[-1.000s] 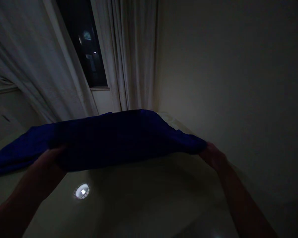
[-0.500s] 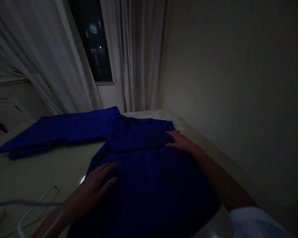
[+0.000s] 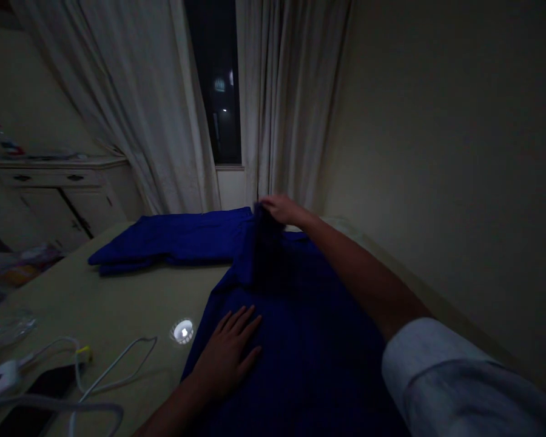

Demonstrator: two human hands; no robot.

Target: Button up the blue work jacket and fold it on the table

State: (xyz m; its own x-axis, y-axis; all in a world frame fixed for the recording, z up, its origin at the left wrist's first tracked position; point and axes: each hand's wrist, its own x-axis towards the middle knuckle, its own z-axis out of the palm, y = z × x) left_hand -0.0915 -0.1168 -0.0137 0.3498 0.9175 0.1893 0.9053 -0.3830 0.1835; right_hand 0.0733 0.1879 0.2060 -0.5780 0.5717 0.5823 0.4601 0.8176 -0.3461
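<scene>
A dark blue garment (image 3: pixel 300 340), like a shirt or jacket, lies spread in front of me. My left hand (image 3: pixel 230 349) rests flat on its left side, fingers spread. Farther up, my right hand (image 3: pixel 279 209) pinches a raised flap of the same blue cloth (image 3: pixel 266 249) near the garment's top, holding it above the rest. A long blue folded piece (image 3: pixel 177 240) stretches to the left from the garment's upper end; I cannot tell whether it is a sleeve or a separate item. The dim light hides most seams.
The pale bed-like surface (image 3: pixel 145 297) carries a small glowing round light (image 3: pixel 182 331), white cables (image 3: pixel 113 367), a dark phone (image 3: pixel 40 394) and a white device (image 3: pixel 0 381) on the left. A wall (image 3: pixel 446 152) borders the right; curtains (image 3: pixel 291 103) and a cabinet (image 3: pixel 68 194) stand behind.
My right hand has lifted a flap of the garment and carried it up and left. My left hand stays on the cloth with fingers more spread. The view has turned left.
</scene>
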